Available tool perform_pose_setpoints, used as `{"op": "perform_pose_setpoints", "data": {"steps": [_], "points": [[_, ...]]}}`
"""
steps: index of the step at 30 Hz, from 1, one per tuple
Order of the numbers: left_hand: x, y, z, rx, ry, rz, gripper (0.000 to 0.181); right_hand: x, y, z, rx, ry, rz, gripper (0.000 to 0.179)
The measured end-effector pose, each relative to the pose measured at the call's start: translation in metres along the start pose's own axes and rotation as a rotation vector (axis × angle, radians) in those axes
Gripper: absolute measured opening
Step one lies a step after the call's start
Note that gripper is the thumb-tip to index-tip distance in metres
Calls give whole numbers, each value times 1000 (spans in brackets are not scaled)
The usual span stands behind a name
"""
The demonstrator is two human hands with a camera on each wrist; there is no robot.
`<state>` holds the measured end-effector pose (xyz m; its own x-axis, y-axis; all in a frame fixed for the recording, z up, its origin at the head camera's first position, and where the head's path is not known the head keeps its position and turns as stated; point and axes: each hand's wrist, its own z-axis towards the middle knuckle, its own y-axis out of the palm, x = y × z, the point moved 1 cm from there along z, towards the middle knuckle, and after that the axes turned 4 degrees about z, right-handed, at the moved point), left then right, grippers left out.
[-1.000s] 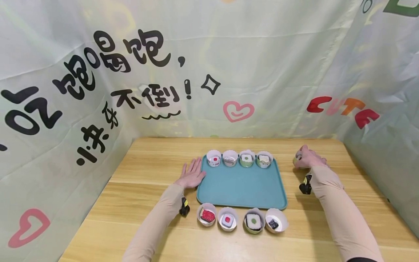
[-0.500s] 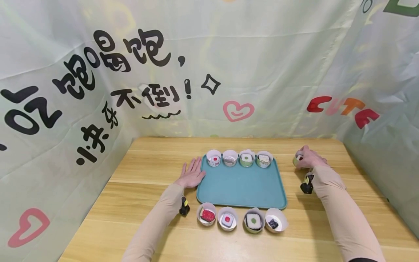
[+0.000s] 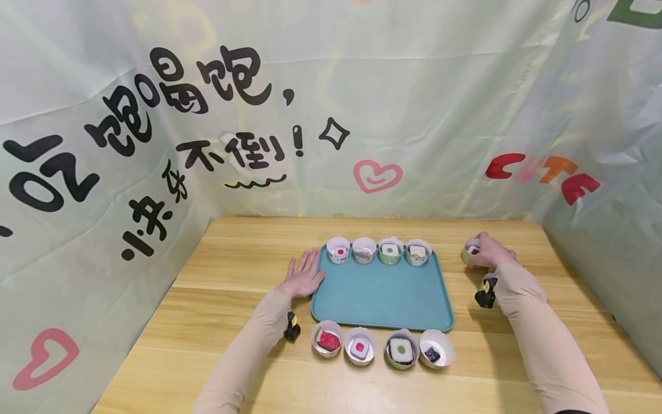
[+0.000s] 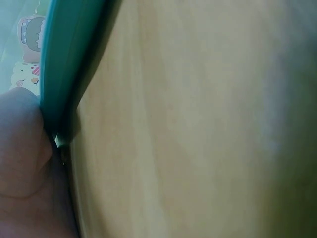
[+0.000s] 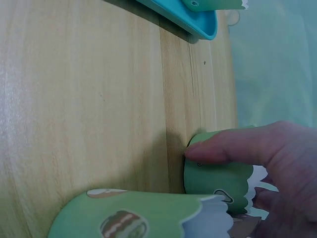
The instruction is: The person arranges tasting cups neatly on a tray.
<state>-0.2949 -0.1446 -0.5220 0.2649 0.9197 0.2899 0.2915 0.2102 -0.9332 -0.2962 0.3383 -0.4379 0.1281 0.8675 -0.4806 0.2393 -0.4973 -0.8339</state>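
My left hand (image 3: 301, 280) lies flat with fingers spread at the left edge of a blue-green tray (image 3: 383, 293), its thumb touching the rim. My right hand (image 3: 490, 251) pinches a green paper cup (image 3: 468, 250) on the table right of the tray. In the right wrist view the thumb (image 5: 223, 147) lies along this cup's outer wall, with other fingers at its scalloped rim. Something reddish shows inside it in the head view. A second green paper cup (image 5: 129, 215), with a printed food picture, stands nearer that wrist; the head view mostly hides it behind the hand.
Several paper cups stand along the tray's back edge, among them a white one (image 3: 338, 251). Before the tray is a row of cups with sushi-like pieces, including a red-topped one (image 3: 328, 340) and a dark one (image 3: 432, 353). A printed cloth (image 3: 310, 115) encloses the table.
My right fingers have shifted slightly at the green paper cup, and more of it and its contents shows. The left hand and the tray have stayed put.
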Motion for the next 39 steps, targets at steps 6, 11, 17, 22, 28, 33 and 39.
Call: {"op": "perform_pose_setpoints", "data": {"steps": [6, 11, 17, 22, 28, 33, 39], "points": [[-2, 2, 3, 4, -4, -2, 70, 0, 3, 1, 26, -21, 1, 71], [0, 0, 2, -8, -4, -4, 69, 1, 4, 4, 58, -40, 16, 69], [-1, 2, 2, 15, 0, -5, 70, -2, 4, 5, 94, -62, 34, 69], [2, 0, 0, 13, -3, 1, 69, -4, 5, 7, 122, -103, 41, 71], [4, -2, -2, 7, -2, -3, 69, -9, 5, 8, 167, -173, 85, 71], [3, -1, -1, 7, -4, 1, 69, -17, 4, 7, 196, -212, 90, 72], [1, 0, 0, -5, -10, 15, 69, -26, 1, 6, 203, -219, 106, 74]]}}
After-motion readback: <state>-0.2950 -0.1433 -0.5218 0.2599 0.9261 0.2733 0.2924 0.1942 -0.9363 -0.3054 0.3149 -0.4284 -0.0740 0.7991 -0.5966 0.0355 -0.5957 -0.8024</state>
